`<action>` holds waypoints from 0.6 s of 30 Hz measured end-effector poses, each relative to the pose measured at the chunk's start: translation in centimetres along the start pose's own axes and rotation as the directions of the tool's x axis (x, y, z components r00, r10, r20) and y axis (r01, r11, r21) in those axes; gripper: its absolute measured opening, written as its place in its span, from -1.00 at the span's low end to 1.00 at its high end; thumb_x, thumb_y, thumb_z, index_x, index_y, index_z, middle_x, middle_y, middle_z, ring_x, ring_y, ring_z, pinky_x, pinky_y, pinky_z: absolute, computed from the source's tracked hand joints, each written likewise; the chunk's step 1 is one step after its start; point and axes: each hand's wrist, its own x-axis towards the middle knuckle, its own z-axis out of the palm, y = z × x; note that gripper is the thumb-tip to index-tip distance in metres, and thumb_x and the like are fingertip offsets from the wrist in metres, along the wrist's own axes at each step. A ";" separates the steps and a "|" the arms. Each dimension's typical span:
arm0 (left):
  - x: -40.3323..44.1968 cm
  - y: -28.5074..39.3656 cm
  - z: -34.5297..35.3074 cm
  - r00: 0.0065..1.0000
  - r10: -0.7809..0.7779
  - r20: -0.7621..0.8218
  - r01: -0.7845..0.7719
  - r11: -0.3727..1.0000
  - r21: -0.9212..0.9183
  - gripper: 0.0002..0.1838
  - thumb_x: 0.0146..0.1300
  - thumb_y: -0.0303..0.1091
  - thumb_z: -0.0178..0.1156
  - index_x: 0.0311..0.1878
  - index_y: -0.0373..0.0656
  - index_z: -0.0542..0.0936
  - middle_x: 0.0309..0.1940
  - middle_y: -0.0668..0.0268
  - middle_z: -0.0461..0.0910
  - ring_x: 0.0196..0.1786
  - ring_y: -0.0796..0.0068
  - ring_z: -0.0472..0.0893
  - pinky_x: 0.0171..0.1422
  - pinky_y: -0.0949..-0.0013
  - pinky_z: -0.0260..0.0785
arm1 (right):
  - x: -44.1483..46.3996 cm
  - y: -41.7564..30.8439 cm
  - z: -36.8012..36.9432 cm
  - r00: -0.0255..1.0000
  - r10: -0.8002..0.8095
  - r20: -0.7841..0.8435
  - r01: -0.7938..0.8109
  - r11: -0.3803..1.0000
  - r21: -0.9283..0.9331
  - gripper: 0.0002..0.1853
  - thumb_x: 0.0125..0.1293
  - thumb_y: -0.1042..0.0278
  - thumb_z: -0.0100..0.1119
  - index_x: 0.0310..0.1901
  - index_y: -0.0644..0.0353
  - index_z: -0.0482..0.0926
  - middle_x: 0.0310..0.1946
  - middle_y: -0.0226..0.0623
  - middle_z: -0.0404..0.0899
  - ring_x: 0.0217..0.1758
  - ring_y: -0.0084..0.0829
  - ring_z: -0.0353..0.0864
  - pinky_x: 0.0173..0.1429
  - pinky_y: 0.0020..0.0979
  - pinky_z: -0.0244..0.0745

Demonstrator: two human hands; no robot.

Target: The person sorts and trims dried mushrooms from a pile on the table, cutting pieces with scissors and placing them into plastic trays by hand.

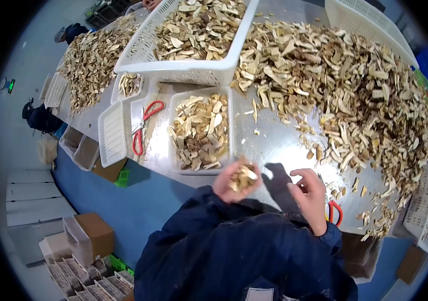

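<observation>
Cupping mushroom slices, the left hand is half-curled (the right hand bends loosely, thumb apart).

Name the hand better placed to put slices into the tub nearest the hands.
Probably the left hand: it holds slices close to the tub; the right hand is farther from it.

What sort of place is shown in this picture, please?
Probably a food-sorting or packing workroom: what look like dried mushroom slices lie heaped on a metal table, a large perforated white crate holds more, and red-handled scissors lie nearby.
</observation>
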 end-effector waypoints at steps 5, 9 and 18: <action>-3.4 10.1 1.6 0.737 0.655 0.165 -0.644 0.606 0.468 -0.67 0.35 -0.11 0.06 -0.03 -0.17 0.48 -0.22 0.24 0.56 -0.16 0.39 0.59 -0.01 0.30 0.50 | -0.9 4.2 -1.6 0.968 0.244 -0.051 -0.226 0.946 0.232 -0.88 0.22 0.52 0.16 -0.21 0.31 0.55 -0.39 -0.33 0.55 -0.53 -0.65 0.48 -0.43 -0.62 0.35; -2.8 14.7 3.3 0.464 0.848 0.256 -0.429 -0.037 0.903 -0.78 0.24 -0.32 0.12 -0.15 -0.26 0.56 -0.23 0.31 0.59 -0.14 0.55 0.55 0.00 0.53 0.36 | -1.4 5.2 -1.7 0.963 0.271 -0.013 -0.256 0.926 0.278 -0.89 0.26 0.51 0.11 -0.22 0.35 0.54 -0.48 -0.41 0.54 -0.49 -0.68 0.47 -0.42 -0.62 0.39; -4.9 15.9 2.6 0.315 0.838 0.445 -0.387 -0.315 0.867 -0.66 0.20 -0.43 0.11 0.03 -0.33 0.52 -0.03 0.14 0.54 0.07 0.34 0.52 0.22 0.38 0.29 | 6.5 3.6 4.6 0.924 0.209 0.320 -0.334 0.847 0.413 -0.77 0.35 0.28 0.10 -0.18 0.31 0.56 -0.49 -0.40 0.58 -0.58 -0.72 0.43 -0.58 -0.67 0.23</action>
